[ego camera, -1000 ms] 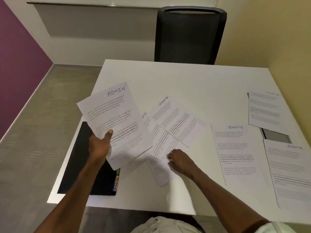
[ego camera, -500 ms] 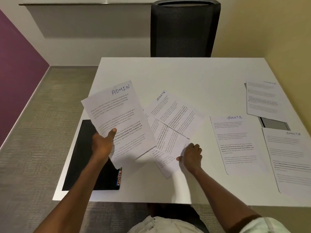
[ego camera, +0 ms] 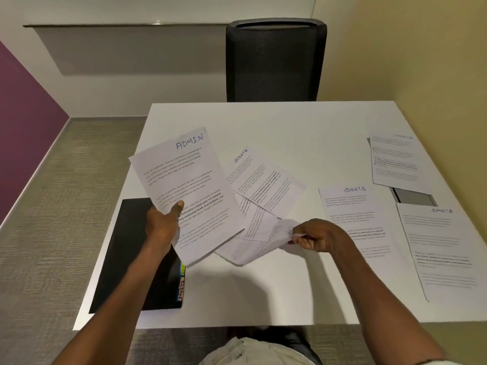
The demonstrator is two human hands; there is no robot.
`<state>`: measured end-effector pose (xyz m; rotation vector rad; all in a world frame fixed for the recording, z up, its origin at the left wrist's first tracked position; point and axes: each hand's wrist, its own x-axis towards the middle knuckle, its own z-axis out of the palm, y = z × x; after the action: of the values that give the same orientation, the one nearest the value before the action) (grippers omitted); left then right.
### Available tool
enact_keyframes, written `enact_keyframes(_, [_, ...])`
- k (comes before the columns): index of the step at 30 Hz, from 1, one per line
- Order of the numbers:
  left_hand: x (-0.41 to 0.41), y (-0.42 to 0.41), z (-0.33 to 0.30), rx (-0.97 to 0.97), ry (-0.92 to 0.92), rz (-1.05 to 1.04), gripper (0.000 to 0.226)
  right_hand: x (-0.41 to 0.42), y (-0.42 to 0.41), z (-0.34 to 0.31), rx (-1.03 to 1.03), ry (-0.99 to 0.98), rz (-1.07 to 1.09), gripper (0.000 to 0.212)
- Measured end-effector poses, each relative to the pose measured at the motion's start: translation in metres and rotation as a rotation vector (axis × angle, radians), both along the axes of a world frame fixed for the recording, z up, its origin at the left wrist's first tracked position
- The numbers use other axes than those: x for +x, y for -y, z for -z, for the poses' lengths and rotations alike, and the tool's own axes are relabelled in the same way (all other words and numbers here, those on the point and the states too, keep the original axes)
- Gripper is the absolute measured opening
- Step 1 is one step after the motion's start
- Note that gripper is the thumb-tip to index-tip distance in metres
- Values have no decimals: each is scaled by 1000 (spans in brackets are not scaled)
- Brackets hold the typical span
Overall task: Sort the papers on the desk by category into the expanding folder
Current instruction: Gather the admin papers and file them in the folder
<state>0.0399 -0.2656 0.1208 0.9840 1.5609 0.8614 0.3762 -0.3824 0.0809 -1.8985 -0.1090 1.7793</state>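
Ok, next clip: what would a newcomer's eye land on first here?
Probably the sheet headed ADMIN, held up in the left hand over the desk's left side. Next, the right hand pinching the corner of a sheet from the overlapping pile mid-desk. Then the black expanding folder with coloured tabs at the near left edge.

Clearly a small office: white desk (ego camera: 276, 133) strewn with printed, hand-labelled papers (ego camera: 266, 185), black mesh office chair (ego camera: 275, 61) opposite, carpeted floor (ego camera: 66, 206), plain painted walls.
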Motion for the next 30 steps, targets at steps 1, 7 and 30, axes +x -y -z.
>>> enact_keyframes(1, [2,-1,-1,5,3,5,25,11,2,-11,-9,84,-47,11])
enact_keyframes(7, [21,-2,-4,27,1,19,31,58,31,-95,-32,686,-319,14])
enact_keyframes(30, [62,3,9,-110,-95,69,28,40,85,30,68,240,143,19])
